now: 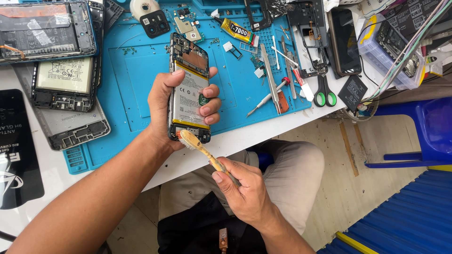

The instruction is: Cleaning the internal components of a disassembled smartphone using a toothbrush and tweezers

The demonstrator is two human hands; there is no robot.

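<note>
Gripping an opened phone (189, 91) above the blue mat (136, 70), left hand (165, 110) clamps it; right hand (242, 188) pinches a toothbrush (200, 148), bristles touching the phone's lower end.

Yellowed toothbrush (200, 146), silver-white battery in opened phone (189, 91), blue mat (136, 70).

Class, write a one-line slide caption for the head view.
Left hand holds an opened phone while right hand brushes its lower end with a toothbrush.
</note>
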